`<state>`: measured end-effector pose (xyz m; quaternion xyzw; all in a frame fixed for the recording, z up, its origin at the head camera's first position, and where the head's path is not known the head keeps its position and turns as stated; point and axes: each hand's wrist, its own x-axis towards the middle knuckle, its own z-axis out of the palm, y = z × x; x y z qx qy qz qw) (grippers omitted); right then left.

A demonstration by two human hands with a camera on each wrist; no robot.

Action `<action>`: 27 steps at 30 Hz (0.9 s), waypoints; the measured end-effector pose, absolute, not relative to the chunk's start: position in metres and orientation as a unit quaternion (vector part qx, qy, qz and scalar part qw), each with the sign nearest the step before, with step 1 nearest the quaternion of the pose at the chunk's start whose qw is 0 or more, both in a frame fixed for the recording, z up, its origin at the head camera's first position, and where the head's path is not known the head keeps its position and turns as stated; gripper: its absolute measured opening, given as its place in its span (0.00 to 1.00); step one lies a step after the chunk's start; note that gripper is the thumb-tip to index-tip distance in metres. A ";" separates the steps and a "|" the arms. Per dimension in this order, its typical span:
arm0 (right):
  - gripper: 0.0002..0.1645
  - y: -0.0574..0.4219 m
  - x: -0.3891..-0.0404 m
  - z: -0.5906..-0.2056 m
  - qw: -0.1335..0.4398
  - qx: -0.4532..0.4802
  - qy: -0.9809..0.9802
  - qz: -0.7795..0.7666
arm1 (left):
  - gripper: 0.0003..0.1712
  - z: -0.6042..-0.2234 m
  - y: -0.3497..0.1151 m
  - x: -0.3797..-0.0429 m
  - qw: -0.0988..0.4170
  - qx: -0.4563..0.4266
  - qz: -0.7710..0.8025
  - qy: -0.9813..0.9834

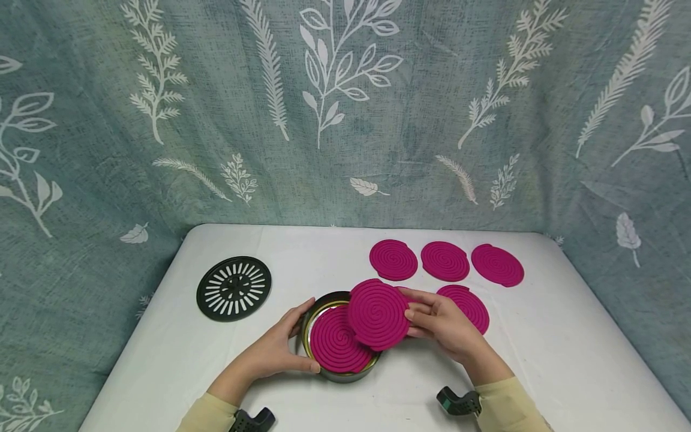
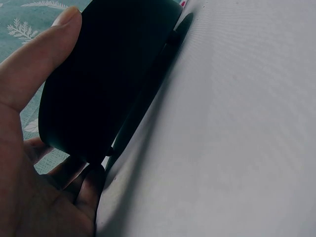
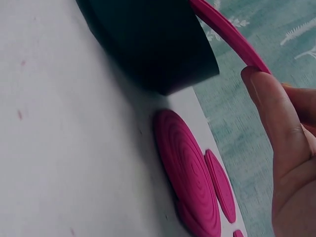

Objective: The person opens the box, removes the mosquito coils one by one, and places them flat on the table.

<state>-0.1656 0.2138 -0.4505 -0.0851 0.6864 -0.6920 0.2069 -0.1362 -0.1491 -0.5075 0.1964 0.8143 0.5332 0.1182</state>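
A round dark tin stands on the white table near its front edge, with a magenta spiral coil lying inside. My left hand grips the tin's left wall; in the left wrist view the thumb curls over the tin. My right hand pinches a second magenta coil by its right edge and holds it tilted over the tin's right rim. The right wrist view shows that coil's edge above the tin, with the thumb on it.
Another coil lies partly behind my right hand. A row of three coils sits further back. A black slotted lid lies at the left. A leaf-patterned cloth hangs behind the table.
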 end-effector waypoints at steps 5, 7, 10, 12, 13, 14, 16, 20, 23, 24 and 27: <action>0.35 0.226 -0.165 -0.451 0.192 -0.079 0.687 -0.696 | 0.70 -0.506 -0.149 -0.136 0.123 0.191 0.536 0.813; 0.36 0.231 -0.164 -0.452 0.186 -0.077 0.688 -0.697 | 0.70 -0.505 -0.149 -0.135 0.125 0.189 0.538 0.812; 0.36 0.238 -0.163 -0.452 0.177 -0.068 0.690 -0.699 | 0.70 -0.504 -0.149 -0.135 0.124 0.188 0.542 0.809; 0.37 0.243 -0.163 -0.452 0.173 -0.065 0.685 -0.704 | 0.70 -0.504 -0.149 -0.135 0.123 0.188 0.543 0.809; 0.37 0.245 -0.162 -0.453 0.170 -0.064 0.684 -0.706 | 0.70 -0.504 -0.149 -0.135 0.123 0.188 0.542 0.810; 0.37 0.247 -0.162 -0.453 0.167 -0.063 0.682 -0.709 | 0.71 -0.504 -0.149 -0.135 0.123 0.188 0.541 0.810; 0.37 0.252 -0.161 -0.453 0.163 -0.063 0.679 -0.713 | 0.71 -0.503 -0.149 -0.135 0.122 0.188 0.538 0.812; 0.38 0.263 -0.160 -0.453 0.154 -0.059 0.678 -0.716 | 0.71 -0.504 -0.149 -0.135 0.124 0.186 0.533 0.816; 0.38 0.271 -0.158 -0.453 0.148 -0.057 0.677 -0.719 | 0.71 -0.505 -0.149 -0.135 0.124 0.184 0.530 0.819; 0.39 0.273 -0.157 -0.453 0.146 -0.057 0.675 -0.721 | 0.72 -0.506 -0.149 -0.135 0.124 0.184 0.529 0.819; 0.39 0.282 -0.156 -0.453 0.138 -0.059 0.671 -0.726 | 0.71 -0.506 -0.148 -0.135 0.123 0.182 0.532 0.817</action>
